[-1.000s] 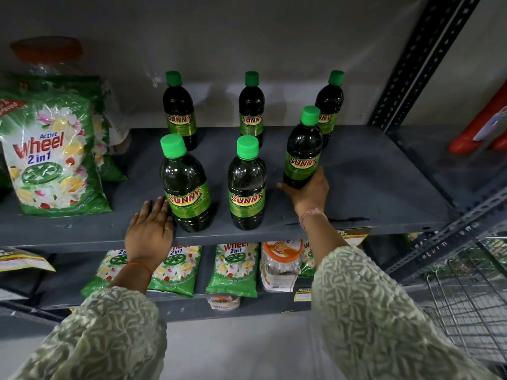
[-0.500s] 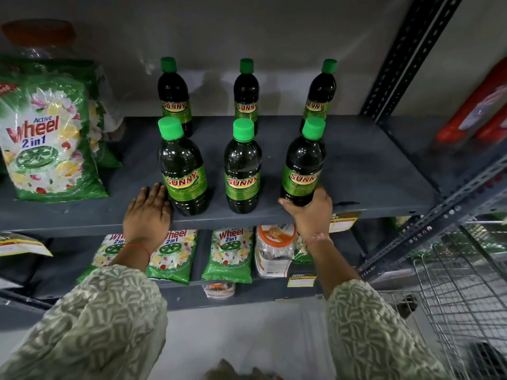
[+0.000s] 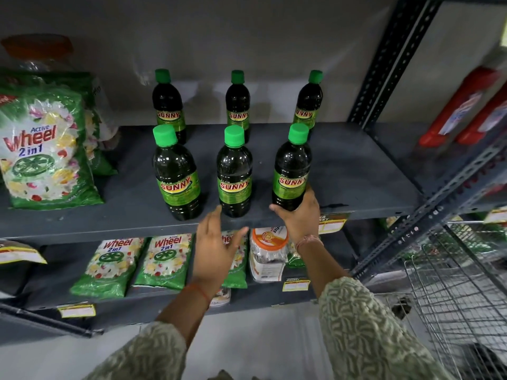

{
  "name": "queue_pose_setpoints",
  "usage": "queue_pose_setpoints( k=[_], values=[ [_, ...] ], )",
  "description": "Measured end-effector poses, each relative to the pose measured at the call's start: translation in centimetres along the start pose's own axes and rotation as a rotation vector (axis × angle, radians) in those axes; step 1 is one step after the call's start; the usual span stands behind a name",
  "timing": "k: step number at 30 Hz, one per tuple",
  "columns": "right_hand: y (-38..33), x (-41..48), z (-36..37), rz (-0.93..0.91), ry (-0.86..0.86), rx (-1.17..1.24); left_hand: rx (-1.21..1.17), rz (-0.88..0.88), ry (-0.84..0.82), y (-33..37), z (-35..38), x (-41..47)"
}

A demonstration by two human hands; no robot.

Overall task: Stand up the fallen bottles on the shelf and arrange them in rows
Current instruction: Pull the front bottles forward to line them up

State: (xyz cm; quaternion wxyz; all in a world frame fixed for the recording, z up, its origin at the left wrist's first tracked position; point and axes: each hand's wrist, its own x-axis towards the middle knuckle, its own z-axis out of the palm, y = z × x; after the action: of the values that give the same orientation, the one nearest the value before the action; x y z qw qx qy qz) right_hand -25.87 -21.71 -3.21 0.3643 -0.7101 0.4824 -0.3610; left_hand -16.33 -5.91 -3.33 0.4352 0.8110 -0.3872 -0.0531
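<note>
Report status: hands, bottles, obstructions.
Right hand gripping front-right bottle at base. Left hand open, off the shelf. Six bottles upright, two rows. Nothing obstructing.

Shop aisle. Grey slotted-steel shelf point(image 3: 356, 187) with identical green-capped bottles point(image 3: 234, 171) in rows, detergent packets point(image 3: 41, 149) stacked beside and on the shelf below, yellow price tags point(image 3: 330, 223) on shelf edges, wire shopping cart point(image 3: 461, 292) at right.
</note>
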Motion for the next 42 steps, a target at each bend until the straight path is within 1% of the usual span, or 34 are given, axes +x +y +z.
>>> queue_pose_setpoints(
  k=[3,5,7,14,19,23,28,29,31,32,34,35,36,38,40,42],
  values=[
    [0.1,0.0,-0.1,-0.01,-0.001,0.001,-0.103,-0.11,0.053,1.3,1.7,2.5],
    [0.1,0.1,-0.2,-0.015,-0.003,0.005,-0.105,-0.213,0.096,1.3,2.3,4.1],
    [0.3,0.3,-0.3,-0.022,0.002,0.009,-0.06,-0.246,0.118,1.0,2.6,5.1],
    [3.2,2.2,-4.3,0.007,0.037,-0.015,-0.014,-0.237,0.192,2.6,5.1,5.1],
    [5.0,3.8,-7.0,0.04,0.087,-0.033,-0.037,-0.211,0.219,4.2,7.2,4.8],
    [5.8,4.4,-7.9,0.05,0.089,-0.029,-0.036,-0.221,0.254,5.0,8.0,4.8],
    [5.8,4.2,-7.9,0.061,0.059,-0.003,-0.077,-0.246,0.199,5.0,7.8,4.6],
    [5.7,3.8,-7.9,0.064,0.07,0.026,-0.101,-0.237,0.179,4.8,7.5,4.3],
    [5.5,2.0,-7.7,0.073,0.153,0.086,-0.13,-0.189,0.164,4.1,6.5,3.3],
    [5.1,0.5,-7.4,0.055,0.213,0.081,-0.139,-0.168,0.189,3.5,5.7,2.5],
    [4.0,-2.8,-6.2,-0.072,0.294,0.031,-0.146,-0.142,0.319,1.8,3.7,1.0],
    [3.2,-4.2,-5.3,-0.142,0.284,0.028,-0.125,-0.144,0.403,0.8,2.7,0.5],
    [2.6,-4.9,-4.2,-0.188,0.225,0.034,-0.093,-0.154,0.479,-0.1,1.8,0.3],
    [0.7,-4.7,-2.2,-0.199,-0.008,0.052,-0.062,-0.231,0.55,-1.5,-0.2,1.0],
    [-1.0,-2.9,-0.2,-0.139,-0.219,0.051,-0.073,-0.329,0.506,-2.3,-1.8,2.5],
    [-1.8,-0.8,1.3,-0.066,-0.303,0.054,-0.084,-0.342,0.401,-3.2,-2.7,3.9]
  ],
)
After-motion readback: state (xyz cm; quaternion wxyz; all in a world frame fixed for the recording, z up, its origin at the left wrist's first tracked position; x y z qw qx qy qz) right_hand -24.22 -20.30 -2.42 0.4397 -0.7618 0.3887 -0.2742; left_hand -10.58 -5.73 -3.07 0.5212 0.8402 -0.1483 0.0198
